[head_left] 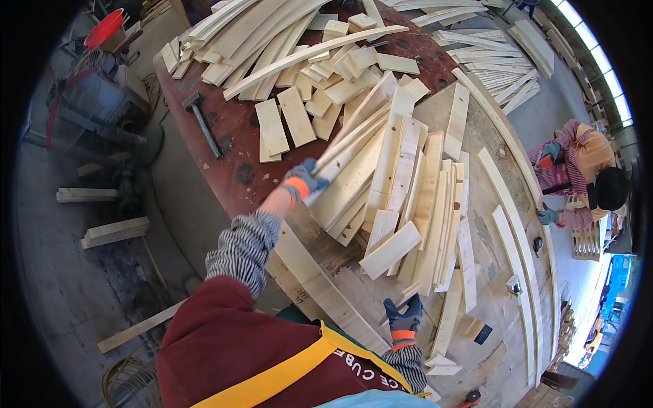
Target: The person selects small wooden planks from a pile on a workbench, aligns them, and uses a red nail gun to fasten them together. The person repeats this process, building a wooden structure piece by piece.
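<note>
Both my hands wear dark grey gloves with orange cuffs. My left hand [307,182] reaches forward and is closed around the near end of a long pale wooden board [354,139], at the left side of a board pile. Close to my body, my right hand [404,319] has its thumb and fingers around a short wooden strip [410,292], partly hidden by the glove. Between the hands lies the pile of planks [401,163], stacked at various angles, with a short board [391,250] across its near end.
A hammer [203,126] lies on the dark red tabletop [224,170] at left. Curved wooden strips [272,41] are heaped at the far side. Long curved pieces [517,251] lie along the right. A co-worker [578,163] stands beyond the right edge. A red basin [104,28] is at far left.
</note>
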A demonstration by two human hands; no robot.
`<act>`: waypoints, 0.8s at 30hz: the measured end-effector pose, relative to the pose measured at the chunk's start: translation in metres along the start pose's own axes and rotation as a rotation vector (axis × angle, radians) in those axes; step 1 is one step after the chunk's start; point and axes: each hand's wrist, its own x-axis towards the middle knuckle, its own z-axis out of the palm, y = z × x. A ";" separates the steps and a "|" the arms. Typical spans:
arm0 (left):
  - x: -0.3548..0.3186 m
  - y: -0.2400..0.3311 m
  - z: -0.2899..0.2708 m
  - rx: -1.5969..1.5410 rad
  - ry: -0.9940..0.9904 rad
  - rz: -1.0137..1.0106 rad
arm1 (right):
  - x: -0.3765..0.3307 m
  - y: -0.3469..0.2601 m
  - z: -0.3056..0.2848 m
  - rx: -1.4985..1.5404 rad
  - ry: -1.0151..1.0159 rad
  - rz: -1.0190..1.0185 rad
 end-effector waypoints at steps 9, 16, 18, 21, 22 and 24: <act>-0.090 0.080 0.055 0.540 0.111 0.196 | 0.032 -0.020 0.014 0.040 -0.010 -0.088; -0.082 0.065 0.048 0.149 -0.016 0.335 | 0.034 -0.011 0.015 -0.027 -0.043 -0.118; -0.041 0.042 0.037 0.068 0.084 0.225 | 0.034 -0.016 0.015 -0.012 -0.059 -0.105; 0.000 0.035 0.031 -0.076 0.214 0.036 | 0.033 -0.026 0.012 -0.014 -0.089 -0.082; 0.010 0.038 0.033 -0.132 0.247 -0.030 | 0.033 -0.024 0.012 0.009 -0.084 -0.094; 0.033 0.040 0.033 -0.092 0.091 -0.122 | 0.030 -0.017 0.012 0.056 -0.080 -0.119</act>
